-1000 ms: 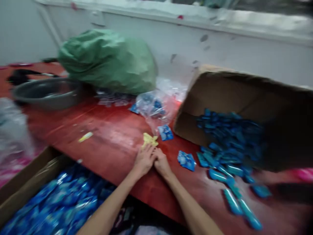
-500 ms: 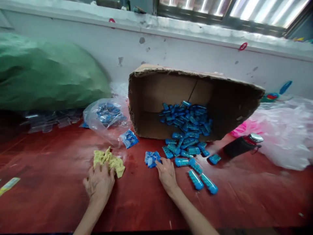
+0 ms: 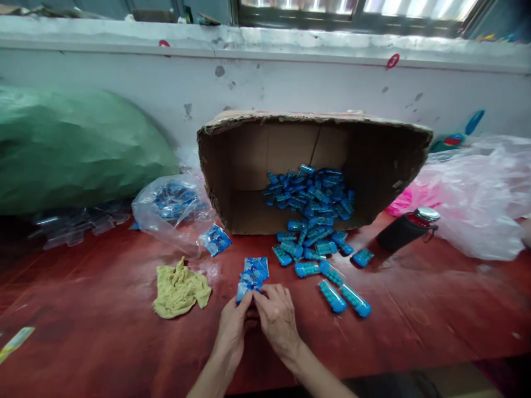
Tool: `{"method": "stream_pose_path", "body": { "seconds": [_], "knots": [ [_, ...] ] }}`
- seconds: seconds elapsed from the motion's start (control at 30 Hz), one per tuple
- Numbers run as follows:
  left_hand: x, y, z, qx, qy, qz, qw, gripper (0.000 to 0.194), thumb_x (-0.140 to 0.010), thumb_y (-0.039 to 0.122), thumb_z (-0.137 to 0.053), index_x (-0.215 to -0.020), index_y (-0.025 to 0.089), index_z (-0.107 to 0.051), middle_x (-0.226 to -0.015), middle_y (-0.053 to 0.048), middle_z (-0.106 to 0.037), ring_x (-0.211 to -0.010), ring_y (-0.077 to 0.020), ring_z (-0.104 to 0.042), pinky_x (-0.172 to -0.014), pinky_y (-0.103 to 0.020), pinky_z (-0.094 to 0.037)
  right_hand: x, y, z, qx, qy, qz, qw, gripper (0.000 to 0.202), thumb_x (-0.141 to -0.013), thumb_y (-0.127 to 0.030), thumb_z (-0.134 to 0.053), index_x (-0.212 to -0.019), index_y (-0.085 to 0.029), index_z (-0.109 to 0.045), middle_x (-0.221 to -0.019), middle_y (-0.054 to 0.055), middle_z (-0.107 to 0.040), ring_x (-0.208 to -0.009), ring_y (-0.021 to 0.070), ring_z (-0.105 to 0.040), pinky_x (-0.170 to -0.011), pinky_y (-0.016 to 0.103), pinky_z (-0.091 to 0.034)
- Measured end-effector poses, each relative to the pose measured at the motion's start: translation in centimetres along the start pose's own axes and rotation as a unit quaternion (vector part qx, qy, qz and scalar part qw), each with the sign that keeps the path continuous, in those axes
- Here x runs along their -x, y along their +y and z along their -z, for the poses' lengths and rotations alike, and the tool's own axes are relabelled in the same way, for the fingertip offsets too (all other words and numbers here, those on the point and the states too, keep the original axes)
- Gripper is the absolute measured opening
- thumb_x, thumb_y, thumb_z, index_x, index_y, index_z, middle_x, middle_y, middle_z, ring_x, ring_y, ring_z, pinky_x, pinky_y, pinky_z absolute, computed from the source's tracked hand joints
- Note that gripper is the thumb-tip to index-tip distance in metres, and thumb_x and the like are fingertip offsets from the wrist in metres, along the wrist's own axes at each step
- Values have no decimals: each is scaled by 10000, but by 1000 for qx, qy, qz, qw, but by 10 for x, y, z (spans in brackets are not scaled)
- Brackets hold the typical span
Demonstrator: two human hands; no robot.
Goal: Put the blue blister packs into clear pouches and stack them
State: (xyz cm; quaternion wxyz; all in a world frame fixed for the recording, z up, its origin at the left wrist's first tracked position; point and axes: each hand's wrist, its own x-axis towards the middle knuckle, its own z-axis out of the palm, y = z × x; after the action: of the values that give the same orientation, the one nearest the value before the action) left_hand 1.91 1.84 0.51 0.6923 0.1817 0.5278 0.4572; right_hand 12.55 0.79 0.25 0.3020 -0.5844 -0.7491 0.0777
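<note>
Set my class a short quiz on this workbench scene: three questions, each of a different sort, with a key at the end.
1. True or false: the left hand is resting on the yellow cloth.

2. Multiple choice: what are the fingers of the left hand and the right hand touching?
A) a black bottle
B) a blue packet
C) a green bag

3. Fill in the missing colour: blue tubes spill from the open cardboard box onto a ____ tabletop.

Key: 1. False, the cloth lies apart, to the left of the hand. 2. B. 3. Red.
</note>
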Motion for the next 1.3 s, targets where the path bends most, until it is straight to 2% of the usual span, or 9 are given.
{"method": "stream_pose_path", "body": {
  "seconds": [0.13, 0.23, 0.33, 0.47, 0.63, 0.73, 0.93, 1.07, 1.3],
  "knots": [
    [-2, 1, 13, 12, 58, -16, 998, 285, -582, 275, -704, -762, 120, -547, -538, 2, -606, -418, -95, -535, -395, -194, -408, -17, 6, -3, -100, -22, 9, 995, 260, -856, -210, -433, -1084, -230, -555, -1049, 61, -568, -947, 188, -494, -818, 308, -386],
    [1, 4, 24, 8, 88, -14, 996, 245, -564, 203, -714, -713, 116, -540, -503, 0, -604, -388, -100, -527, -371, -195, -405, -43, 21, -19, -124, -34, -51, 990, 396, -841, -200, -430, -1234, -153, -437, -1302, 133, -401, -1205, 240, -339, -971, 378, -303],
    [5, 4, 33, 35, 89, -5, 995, 199, -580, 168, -699, -677, 119, -532, -496, 2, -601, -398, -99, -532, -378, -192, -415, -62, 27, -43, -134, -48, -99, 985, 411, -806, -150, -447, -1216, -122, -461, -1326, 167, -381, -1271, 294, -235, -1015, 483, -186],
    [7, 4, 40, 68, 87, 2, 994, 135, -625, 136, -660, -685, 115, -541, -505, -4, -608, -406, -93, -534, -389, -186, -418, -71, 15, -62, -183, -58, -103, 976, 394, -776, -112, -458, -1164, -152, -515, -1290, 144, -445, -1265, 276, -264, -1025, 485, -150],
    [6, 11, 42, 79, 101, -11, 992, 158, -608, 149, -674, -700, 124, -548, -506, 10, -604, -394, -84, -517, -374, -178, -396, -72, -2, -42, -295, -41, -144, 944, 354, -868, -238, -326, -1160, -143, -502, -1185, 122, -530, -1115, 199, -460, -948, 351, -335],
    [4, 13, 38, 78, 95, -40, 992, 232, -545, 192, -721, -696, 120, -561, -504, 23, -592, -383, -66, -487, -364, -168, -368, -55, -6, -28, -370, -77, -161, 912, 344, -797, -327, -464, -1075, -145, -553, -935, 66, -638, -851, 172, -584, -739, 268, -462],
    [-2, 1, 27, 43, 108, -84, 990, 292, -465, 272, -752, -623, 103, -574, -455, 38, -548, -373, -51, -447, -363, -168, -341, -21, -11, -27, -434, -108, -223, 866, 208, -747, -275, -465, -670, -118, -577, -518, -27, -517, -460, 87, -446, -457, 193, -384],
    [-5, -4, 18, 38, 105, -84, 990, 300, -452, 283, -753, -611, 101, -576, -453, 34, -551, -372, -57, -448, -359, -176, -344, -19, -8, -24, -417, -72, -241, 873, 187, -754, -269, -452, -626, -148, -518, -530, -44, -466, -483, 81, -402, -463, 182, -342],
    [-8, 6, 0, 62, 58, -53, 995, 295, -477, 287, -754, -633, 111, -575, -466, 25, -572, -375, -71, -477, -363, -183, -375, -24, -3, -18, -320, -31, -226, 920, 299, -817, -306, -396, -552, -170, -425, -515, -61, -393, -491, 75, -380, -453, 176, -291]
  ]
}}
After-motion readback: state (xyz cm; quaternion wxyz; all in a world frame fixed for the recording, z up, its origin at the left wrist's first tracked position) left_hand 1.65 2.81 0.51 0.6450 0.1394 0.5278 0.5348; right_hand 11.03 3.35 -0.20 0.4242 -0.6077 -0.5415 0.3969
